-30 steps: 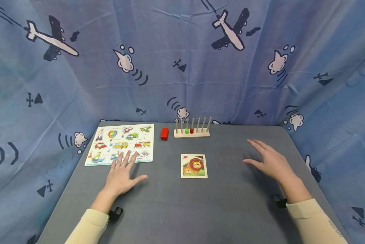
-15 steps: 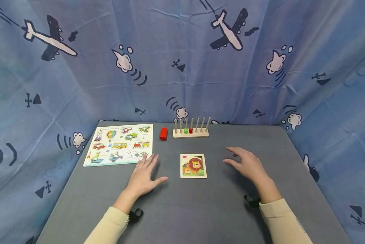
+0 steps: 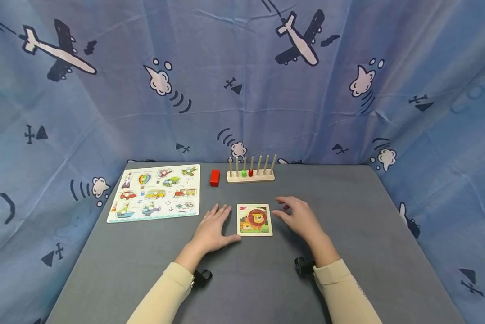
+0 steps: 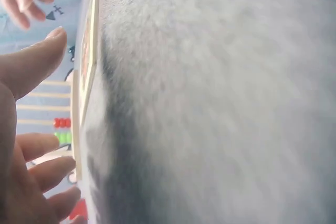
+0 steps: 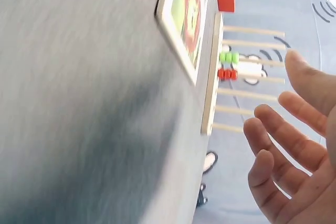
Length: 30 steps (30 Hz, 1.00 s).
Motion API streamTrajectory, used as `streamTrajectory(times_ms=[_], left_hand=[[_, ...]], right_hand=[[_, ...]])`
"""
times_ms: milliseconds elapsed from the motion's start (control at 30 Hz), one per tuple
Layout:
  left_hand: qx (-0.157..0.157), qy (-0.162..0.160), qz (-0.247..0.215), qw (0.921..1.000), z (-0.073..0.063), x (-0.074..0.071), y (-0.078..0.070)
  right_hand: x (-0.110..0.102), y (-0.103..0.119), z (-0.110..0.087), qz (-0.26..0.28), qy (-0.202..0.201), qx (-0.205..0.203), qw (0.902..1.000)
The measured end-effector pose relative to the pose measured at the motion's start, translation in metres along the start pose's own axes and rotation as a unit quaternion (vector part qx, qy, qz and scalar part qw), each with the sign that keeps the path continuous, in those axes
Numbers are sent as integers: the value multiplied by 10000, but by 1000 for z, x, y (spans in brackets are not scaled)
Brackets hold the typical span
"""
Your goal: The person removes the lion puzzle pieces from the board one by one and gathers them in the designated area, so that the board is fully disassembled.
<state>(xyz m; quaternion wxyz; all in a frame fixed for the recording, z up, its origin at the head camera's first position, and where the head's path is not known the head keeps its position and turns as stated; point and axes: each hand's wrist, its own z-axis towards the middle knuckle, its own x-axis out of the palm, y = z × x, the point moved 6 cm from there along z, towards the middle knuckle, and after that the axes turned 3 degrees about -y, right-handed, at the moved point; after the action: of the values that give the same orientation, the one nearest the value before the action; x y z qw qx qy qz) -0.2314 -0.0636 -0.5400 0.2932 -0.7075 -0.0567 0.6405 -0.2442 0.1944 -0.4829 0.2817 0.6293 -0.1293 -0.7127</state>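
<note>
A square lion picture puzzle (image 3: 255,220) with a pale wooden border lies flat near the middle of the grey table. To its left is my left hand (image 3: 210,231), fingers spread and straight, the thumb pointing at the puzzle's lower left corner; whether it touches the edge I cannot tell. On the other side my right hand (image 3: 300,219) hovers near the puzzle's right edge, fingers loosely bent and thumb apart. In the right wrist view a gap shows between the right hand (image 5: 294,150) and the puzzle (image 5: 184,19). Neither hand holds anything.
A vehicle puzzle board (image 3: 155,193) lies at the back left of the table (image 3: 242,279). Behind the lion puzzle stand a red block (image 3: 215,177) and a wooden peg rack (image 3: 251,177) with green and red beads. A blue printed curtain (image 3: 210,90) encloses the table.
Both hands have moved inward toward the lion puzzle, the left one rightward off the vehicle board, the right one leftward. The view has shifted slightly; the objects stay in place.
</note>
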Motion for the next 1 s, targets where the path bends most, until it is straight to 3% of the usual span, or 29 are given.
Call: streamTrajectory(times_ms=[133,333,833,1000], left_hand=[[-105,112,-46,9999,9,5,-2],[-197,266,365,9988,13,10,-2],[-230,381,779,9960,14,14,-3],[-182,359,797,9960,14,15,-7]], right_hand=[[13,12,9,329,79,19,9994],[34,25,18,585,344,-139,9976],[87,32,50,454,1245,217,9909],[94,31,54,282,1388,188,9897]])
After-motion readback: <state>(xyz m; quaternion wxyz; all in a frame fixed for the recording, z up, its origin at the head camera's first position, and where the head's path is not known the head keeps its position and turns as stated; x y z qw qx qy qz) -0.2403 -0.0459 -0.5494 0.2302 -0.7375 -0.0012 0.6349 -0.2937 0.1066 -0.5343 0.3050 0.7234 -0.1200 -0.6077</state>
